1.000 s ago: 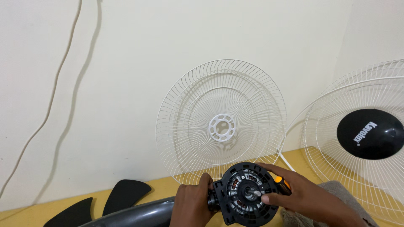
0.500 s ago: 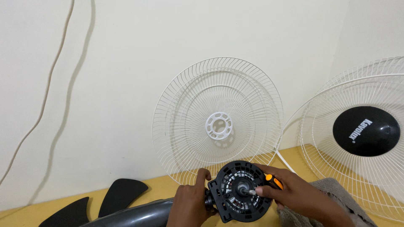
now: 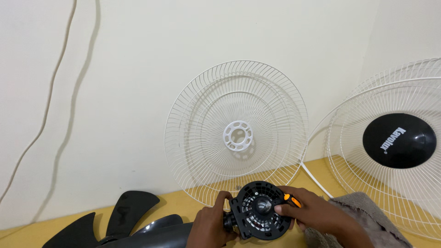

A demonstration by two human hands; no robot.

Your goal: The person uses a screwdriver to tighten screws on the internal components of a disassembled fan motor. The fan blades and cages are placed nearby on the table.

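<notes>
Black round fan motor housing (image 3: 260,210), held low at centre just above the yellow desk (image 3: 183,204), its vented face and central shaft turned towards the camera, probably for access. Left hand (image 3: 212,226) has fingers clenched round the housing's left edge to steady it; right hand (image 3: 317,215) grasps an orange-handled screwdriver (image 3: 292,200) against the housing's right side. Behind, a white wire fan guard (image 3: 236,128) leans on the wall; a second guard with a black centre cap (image 3: 398,140) stands right, dark fan blades (image 3: 119,218) lie left, grey cloth (image 3: 363,216) right.

Two white wire fan guards (image 3: 236,133) (image 3: 390,147), one black fan blade (image 3: 115,220), one black motor housing (image 3: 259,211), one grey cloth (image 3: 363,216), two hands (image 3: 209,227) (image 3: 317,213)
</notes>
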